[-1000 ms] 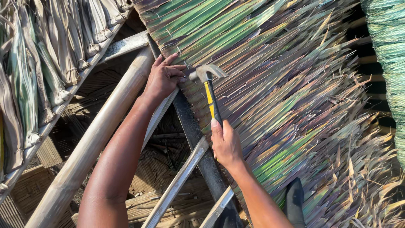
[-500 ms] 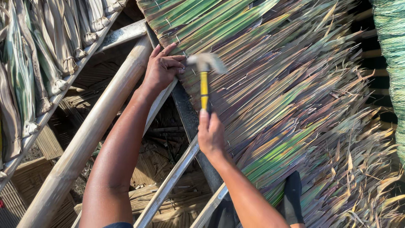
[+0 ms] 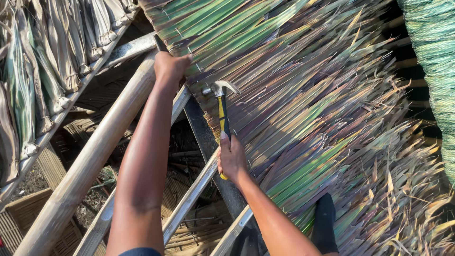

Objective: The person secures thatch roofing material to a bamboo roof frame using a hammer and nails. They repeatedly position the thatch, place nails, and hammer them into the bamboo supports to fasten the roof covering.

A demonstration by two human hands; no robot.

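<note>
My right hand (image 3: 232, 159) grips the yellow and black handle of a claw hammer (image 3: 219, 98). Its steel head is level with the edge of a thatch panel (image 3: 303, 109) made of green and dry palm leaves. My left hand (image 3: 169, 66) is higher up, its fingers closed over the panel's upper left edge where it meets a dark rafter (image 3: 204, 137). The hammer head is a short way below and to the right of my left hand.
A thick bamboo pole (image 3: 90, 166) runs diagonally on the left, with thinner pale battens (image 3: 189, 199) beside it. Folded dry leaf bundles (image 3: 52, 61) hang at the upper left. Green netting (image 3: 433, 52) fills the upper right. Woven material lies far below the frame.
My left hand has slid up along the panel's edge and now grips it. The hammer has dropped lower relative to that hand, and the view has shifted.
</note>
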